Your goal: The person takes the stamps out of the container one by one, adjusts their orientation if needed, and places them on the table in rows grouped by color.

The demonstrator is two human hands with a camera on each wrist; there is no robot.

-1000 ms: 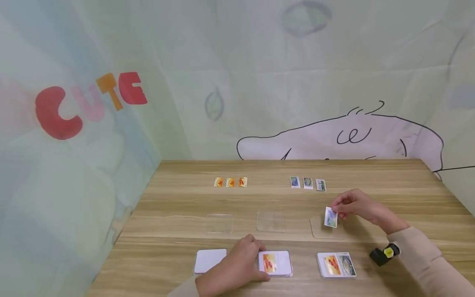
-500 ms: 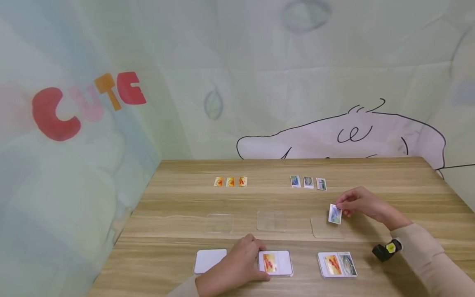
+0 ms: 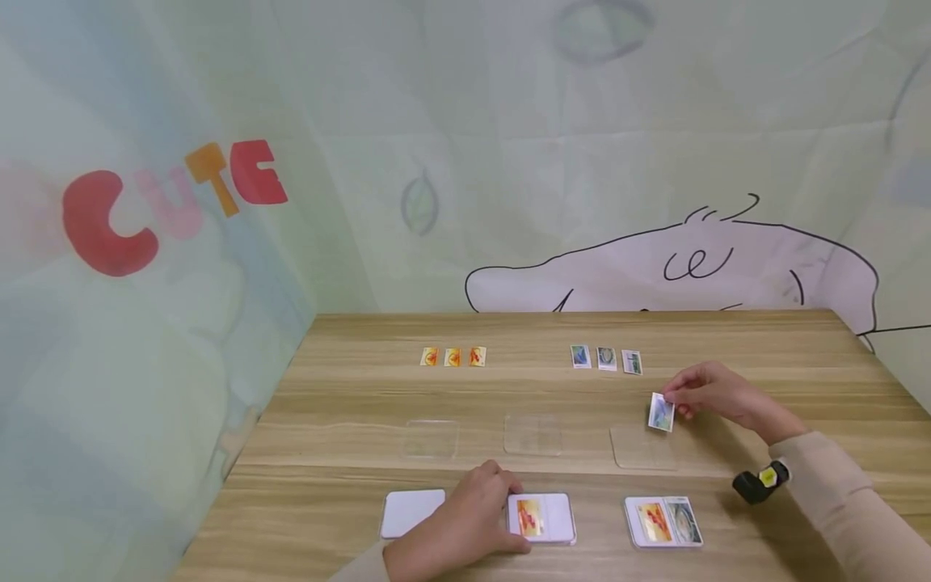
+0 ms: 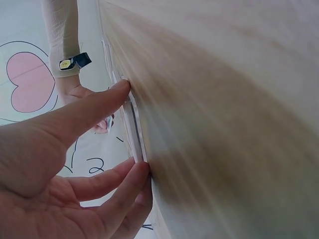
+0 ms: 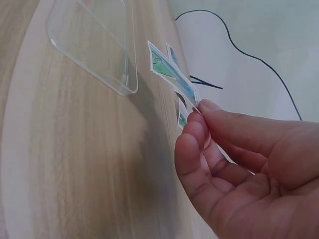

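Note:
My right hand pinches a blue-green postage stamp by its corner, thumb against fingertips. In the right wrist view, the stamp slants away from the fingertips above the table. The right part of a clear lid lies just under it in the head view. My left hand grips a flat, white-lined display case, which bears one orange-red stamp on its left half. Seen from the left wrist, the thumb and fingers hold opposite edges of this case.
Another case on the right holds an orange-red and a greenish stamp. A plain white case lies left, partly behind my left hand. Two more clear lids lie mid-table. Three orange stamps and three blue-green ones lie behind.
My right hand has moved slightly right and away from me with the stamp, off the middle of the clear lid toward its far right corner. The left hand keeps its place on the case.

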